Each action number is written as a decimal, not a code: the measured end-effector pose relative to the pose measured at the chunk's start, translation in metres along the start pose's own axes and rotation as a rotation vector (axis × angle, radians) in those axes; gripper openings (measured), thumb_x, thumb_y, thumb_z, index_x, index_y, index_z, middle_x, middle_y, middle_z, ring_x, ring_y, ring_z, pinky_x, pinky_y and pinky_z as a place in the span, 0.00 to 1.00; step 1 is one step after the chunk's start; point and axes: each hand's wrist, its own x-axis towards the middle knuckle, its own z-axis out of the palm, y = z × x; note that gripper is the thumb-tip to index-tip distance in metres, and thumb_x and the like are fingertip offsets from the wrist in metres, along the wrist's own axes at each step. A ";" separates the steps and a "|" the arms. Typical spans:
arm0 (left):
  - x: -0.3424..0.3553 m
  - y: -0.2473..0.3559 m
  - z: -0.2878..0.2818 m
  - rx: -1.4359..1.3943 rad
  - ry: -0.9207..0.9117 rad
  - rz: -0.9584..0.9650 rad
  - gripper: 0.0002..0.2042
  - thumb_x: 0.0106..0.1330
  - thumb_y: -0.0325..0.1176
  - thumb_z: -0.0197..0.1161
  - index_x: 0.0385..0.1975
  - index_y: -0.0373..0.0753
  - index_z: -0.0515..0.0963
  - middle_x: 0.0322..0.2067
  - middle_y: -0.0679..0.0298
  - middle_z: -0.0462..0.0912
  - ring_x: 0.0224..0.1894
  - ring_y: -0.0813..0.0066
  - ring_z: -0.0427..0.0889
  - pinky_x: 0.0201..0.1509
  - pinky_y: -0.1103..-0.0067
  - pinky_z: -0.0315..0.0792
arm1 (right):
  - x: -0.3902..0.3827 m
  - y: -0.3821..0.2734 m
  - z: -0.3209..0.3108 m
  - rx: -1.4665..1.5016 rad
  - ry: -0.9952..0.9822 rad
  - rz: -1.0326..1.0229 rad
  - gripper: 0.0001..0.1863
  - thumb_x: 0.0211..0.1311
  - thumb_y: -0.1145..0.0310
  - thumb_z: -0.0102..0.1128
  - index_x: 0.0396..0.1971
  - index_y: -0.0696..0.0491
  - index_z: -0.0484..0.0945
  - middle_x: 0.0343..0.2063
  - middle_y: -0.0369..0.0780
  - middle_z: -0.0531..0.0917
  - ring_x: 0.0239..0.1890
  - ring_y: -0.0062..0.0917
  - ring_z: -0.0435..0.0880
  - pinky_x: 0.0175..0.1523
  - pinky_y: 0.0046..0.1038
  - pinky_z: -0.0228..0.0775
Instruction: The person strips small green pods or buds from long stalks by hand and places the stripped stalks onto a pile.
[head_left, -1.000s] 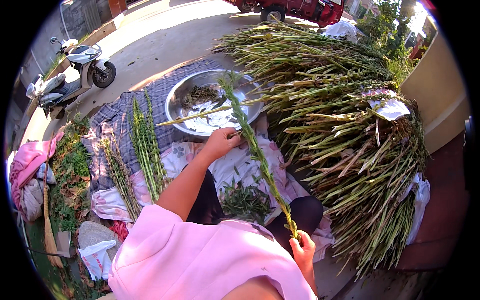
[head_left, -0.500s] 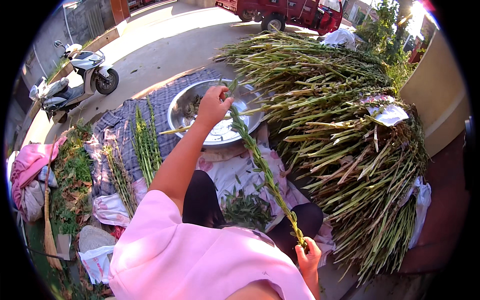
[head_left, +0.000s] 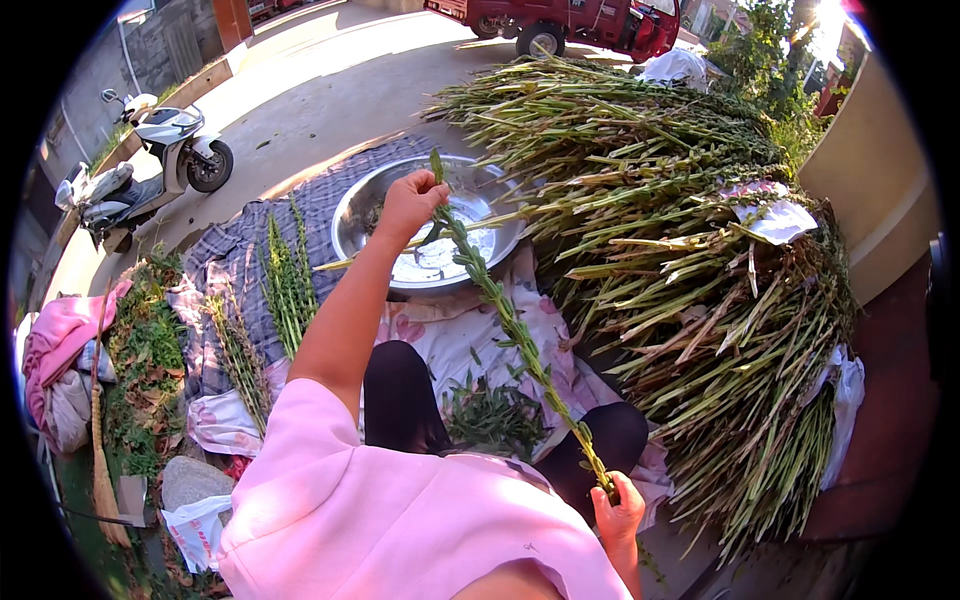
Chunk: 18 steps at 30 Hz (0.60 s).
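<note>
A long green sesame stalk (head_left: 510, 318), lined with pods, slants across in front of me. My left hand (head_left: 410, 208) is closed on its leafy top end, fingers pinched together, over the near left side of a wide metal basin (head_left: 345, 215). Close to my right knee, my right hand (head_left: 620, 510) grips the bare lower end. The basin has some dark bits in it, partly hidden by my left arm. Between my legs a heap of plucked green leaves (head_left: 492, 418) lies on a flowered cloth (head_left: 520, 310).
A big pile of cut stalks (head_left: 690, 290) fills the right side, reaching the basin's rim. Several stalks (head_left: 290, 285) lie left on a checked cloth (head_left: 225, 245). Further left are a broom (head_left: 103, 480) and a stone (head_left: 190, 480). A scooter (head_left: 165, 150) and red vehicle (head_left: 600, 25) stand beyond.
My left hand has shifted a little to the left, and the stalk's top end has swung left with it, its tip now standing above my fingers. My right hand stays in place.
</note>
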 end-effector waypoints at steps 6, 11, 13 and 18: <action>-0.046 -0.010 0.004 -0.047 -0.202 -0.145 0.03 0.53 0.29 0.60 0.24 0.37 0.77 0.20 0.69 0.77 0.23 0.84 0.71 0.28 0.84 0.66 | 0.001 -0.004 -0.001 0.015 0.015 0.071 0.13 0.42 0.74 0.63 0.32 0.56 0.75 0.20 0.39 0.76 0.18 0.25 0.74 0.26 0.22 0.66; -0.090 -0.029 0.002 0.176 -0.478 -0.397 0.10 0.56 0.36 0.58 0.32 0.37 0.77 0.29 0.67 0.80 0.26 0.82 0.74 0.30 0.84 0.69 | 0.001 0.001 0.000 0.007 0.006 0.022 0.14 0.41 0.74 0.63 0.32 0.56 0.75 0.20 0.38 0.76 0.18 0.24 0.74 0.26 0.21 0.66; -0.075 -0.031 0.006 -0.115 -0.173 -0.521 0.12 0.59 0.39 0.56 0.36 0.38 0.76 0.30 0.67 0.80 0.26 0.84 0.73 0.30 0.85 0.68 | -0.001 0.000 0.001 0.019 -0.007 0.030 0.14 0.41 0.74 0.64 0.32 0.56 0.75 0.20 0.38 0.76 0.18 0.24 0.74 0.26 0.21 0.67; -0.057 -0.010 0.022 -0.583 -0.020 -0.450 0.14 0.61 0.42 0.57 0.37 0.38 0.71 0.31 0.64 0.79 0.30 0.80 0.76 0.32 0.83 0.73 | 0.000 -0.010 0.018 0.053 -0.086 0.074 0.16 0.40 0.75 0.66 0.34 0.58 0.75 0.21 0.41 0.77 0.21 0.25 0.76 0.28 0.22 0.68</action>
